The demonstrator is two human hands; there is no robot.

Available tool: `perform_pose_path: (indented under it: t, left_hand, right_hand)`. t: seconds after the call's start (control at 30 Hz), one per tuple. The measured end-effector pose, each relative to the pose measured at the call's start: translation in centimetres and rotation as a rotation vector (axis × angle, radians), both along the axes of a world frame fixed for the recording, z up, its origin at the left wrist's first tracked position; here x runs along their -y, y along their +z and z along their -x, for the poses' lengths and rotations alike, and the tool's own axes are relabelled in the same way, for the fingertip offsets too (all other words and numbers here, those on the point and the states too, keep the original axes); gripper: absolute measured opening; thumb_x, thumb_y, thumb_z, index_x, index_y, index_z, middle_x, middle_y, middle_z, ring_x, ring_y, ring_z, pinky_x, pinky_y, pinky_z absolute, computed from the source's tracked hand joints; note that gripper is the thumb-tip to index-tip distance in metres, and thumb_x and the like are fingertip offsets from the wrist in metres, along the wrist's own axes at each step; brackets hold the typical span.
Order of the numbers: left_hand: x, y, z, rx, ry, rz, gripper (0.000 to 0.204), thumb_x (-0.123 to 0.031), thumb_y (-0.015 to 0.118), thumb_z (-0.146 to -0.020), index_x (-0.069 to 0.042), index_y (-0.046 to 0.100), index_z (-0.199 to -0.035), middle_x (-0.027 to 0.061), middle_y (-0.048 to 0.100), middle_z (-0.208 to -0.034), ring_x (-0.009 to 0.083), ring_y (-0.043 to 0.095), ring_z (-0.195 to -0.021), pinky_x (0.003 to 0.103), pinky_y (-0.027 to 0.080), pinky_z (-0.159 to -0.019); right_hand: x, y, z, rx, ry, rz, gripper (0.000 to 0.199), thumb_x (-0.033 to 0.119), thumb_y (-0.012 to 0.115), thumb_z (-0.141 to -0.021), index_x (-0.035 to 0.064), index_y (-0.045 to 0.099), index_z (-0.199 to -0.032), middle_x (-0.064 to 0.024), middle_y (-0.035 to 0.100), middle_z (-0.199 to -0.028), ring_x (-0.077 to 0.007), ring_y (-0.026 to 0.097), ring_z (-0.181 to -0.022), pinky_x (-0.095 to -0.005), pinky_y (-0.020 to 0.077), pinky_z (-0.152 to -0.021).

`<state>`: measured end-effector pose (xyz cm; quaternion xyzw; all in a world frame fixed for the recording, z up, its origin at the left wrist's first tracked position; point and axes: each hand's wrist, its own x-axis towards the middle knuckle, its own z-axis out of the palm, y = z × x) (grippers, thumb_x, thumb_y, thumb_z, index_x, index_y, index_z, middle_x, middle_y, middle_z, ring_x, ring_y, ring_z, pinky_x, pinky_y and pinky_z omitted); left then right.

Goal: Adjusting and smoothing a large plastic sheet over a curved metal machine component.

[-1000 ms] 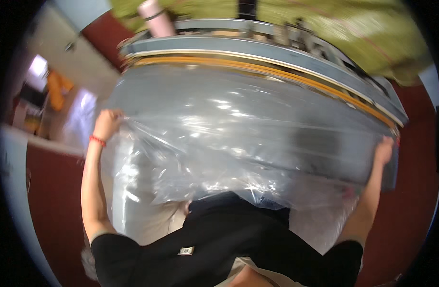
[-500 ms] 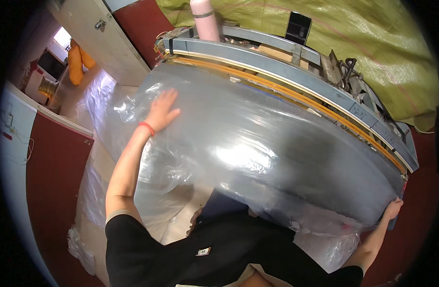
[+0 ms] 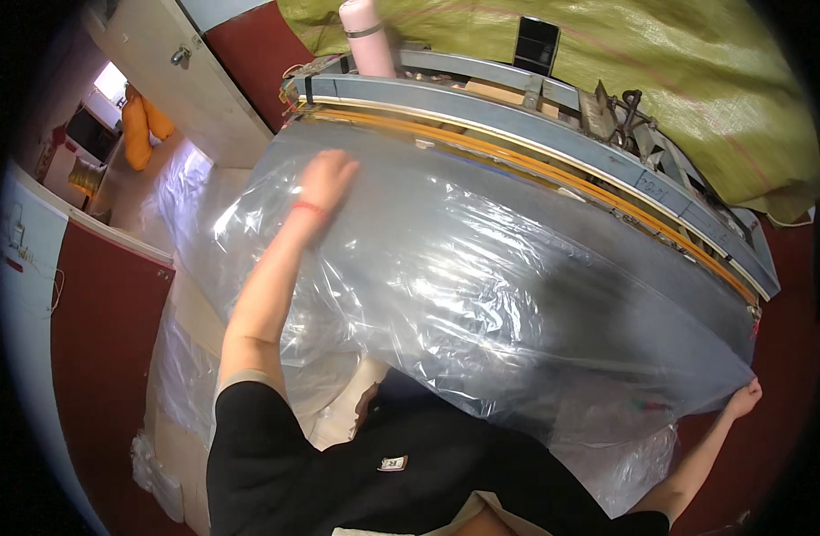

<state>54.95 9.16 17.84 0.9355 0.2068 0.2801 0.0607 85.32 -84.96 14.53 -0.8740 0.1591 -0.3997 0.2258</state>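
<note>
A wide sheet of clear plastic film [image 3: 481,295] lies over a dark grey surface [image 3: 383,152] in front of a metal-framed machine, wrinkled and shiny across its middle. My right hand [image 3: 743,399] is closed on the film's far right corner and pulls it taut into a point. Over the film's left part is my left hand [image 3: 328,181], with a red band [image 3: 310,209] at the wrist. Its fingers look bunched, but motion smears them, and whether they grip any film does not show. The film's near edge hangs close to my black shirt [image 3: 338,482].
Along the back runs a grey metal bar [image 3: 517,112] with an orange strip [image 3: 535,165] before it. A pink bottle [image 3: 370,40], a phone [image 3: 536,46] and metal clamps [image 3: 626,116] stand behind. More plastic [image 3: 182,366] lies at left, near an open door [image 3: 182,80].
My left hand has moved right and slightly farther away, from spread fingers to a bunched, blurred shape. My right hand has shifted slightly outward; the film is drawn into sharper creases toward it.
</note>
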Motion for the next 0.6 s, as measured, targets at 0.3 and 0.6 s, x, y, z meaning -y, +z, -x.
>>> perform_pose_path:
  t: [0.3, 0.6]
  left_hand:
    - [2.9, 1.1, -2.3, -0.065, -0.042, 0.021, 0.013, -0.016, 0.063, -0.069, -0.005, 0.058, -0.073, 0.0093, 0.055, -0.074, 0.0274, 0.053, -0.078, 0.035, 0.044, -0.067]
    - [-3.8, 2.9, -3.8, 0.664, 0.118, 0.572, 0.017, -0.018, 0.046, -0.082, -0.008, 0.048, -0.069, -0.0043, 0.038, -0.058, 0.0051, 0.038, -0.054, 0.021, 0.032, -0.048]
  right_hand:
    - [6.0, 0.9, 2.7, 0.033, -0.094, 0.006, 0.035, 0.035, 0.049, -0.085, 0.0027, 0.056, -0.096, -0.0107, 0.058, -0.092, -0.0236, 0.054, -0.084, -0.0326, 0.0404, -0.077]
    - [-11.2, 6.5, -4.8, 0.029, 0.015, 0.077, 0.024, 0.018, 0.044, -0.079, 0.0003, 0.058, -0.071, -0.0171, 0.057, -0.068, -0.0269, 0.056, -0.065, -0.0384, 0.0426, -0.062]
